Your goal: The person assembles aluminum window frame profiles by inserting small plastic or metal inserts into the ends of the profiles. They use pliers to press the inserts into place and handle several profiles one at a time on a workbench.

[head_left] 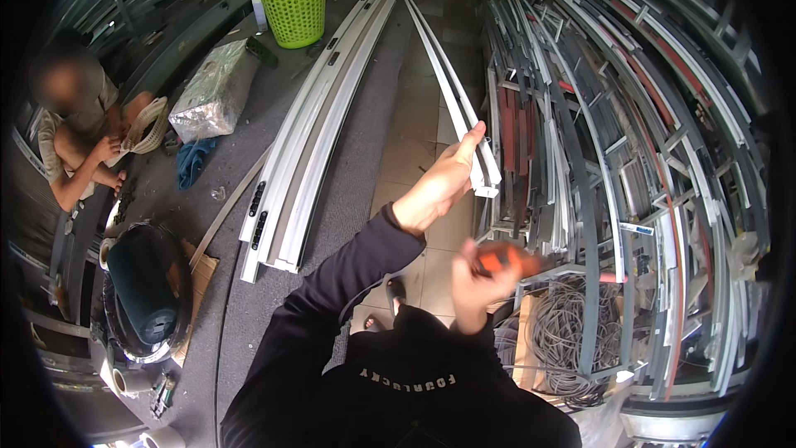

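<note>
My left hand [448,176] is closed round the near end of a long, white, slotted metal profile [452,91], its thumb on top. The profile runs away from me, tilted over the aisle floor. Just right of that end, my right hand [482,284] is closed on an orange and dark hand tool [502,260]. Motion blurs the tool, so its kind cannot be made out. On the dark padded bench to my left lie several more white metal profiles [332,108], side by side, with small black fittings [259,228] near their close end.
A green basket [295,12] and a plastic-wrapped block [214,90] stand on the bench. A dark cylinder [145,290] sits nearer. At left, a person [83,124] holds a small basket [148,126]. Racks of metal bars [572,116] and coiled cord [572,328] line my right.
</note>
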A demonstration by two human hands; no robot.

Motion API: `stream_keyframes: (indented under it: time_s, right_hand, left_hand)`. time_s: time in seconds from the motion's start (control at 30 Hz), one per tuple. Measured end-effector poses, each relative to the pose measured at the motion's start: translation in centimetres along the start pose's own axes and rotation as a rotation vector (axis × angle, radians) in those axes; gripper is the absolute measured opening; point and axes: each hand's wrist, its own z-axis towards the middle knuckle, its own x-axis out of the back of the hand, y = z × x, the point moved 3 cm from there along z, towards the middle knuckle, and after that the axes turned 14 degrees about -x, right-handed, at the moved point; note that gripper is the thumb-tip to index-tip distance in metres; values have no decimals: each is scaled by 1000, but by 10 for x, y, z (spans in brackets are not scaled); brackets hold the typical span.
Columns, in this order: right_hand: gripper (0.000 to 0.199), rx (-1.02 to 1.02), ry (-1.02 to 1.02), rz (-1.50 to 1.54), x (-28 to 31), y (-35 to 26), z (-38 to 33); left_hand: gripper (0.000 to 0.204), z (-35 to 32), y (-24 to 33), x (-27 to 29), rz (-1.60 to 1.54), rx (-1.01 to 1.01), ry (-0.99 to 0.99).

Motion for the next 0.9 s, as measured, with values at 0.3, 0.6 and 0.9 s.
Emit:
stream_keyframes:
  time_s: [0.3,0.6,0.9]
  right_hand:
    - [43,-64,-9,166,3,3,13]
    - [53,35,-32,8,2,16,18]
    - [32,49,125,118,16,26,24]
  left_hand:
    - [52,1,-6,-5,-66,-19,38]
    - [53,8,-23,0,-24,1,38]
    - [56,20,-38,11,32,17,-16]
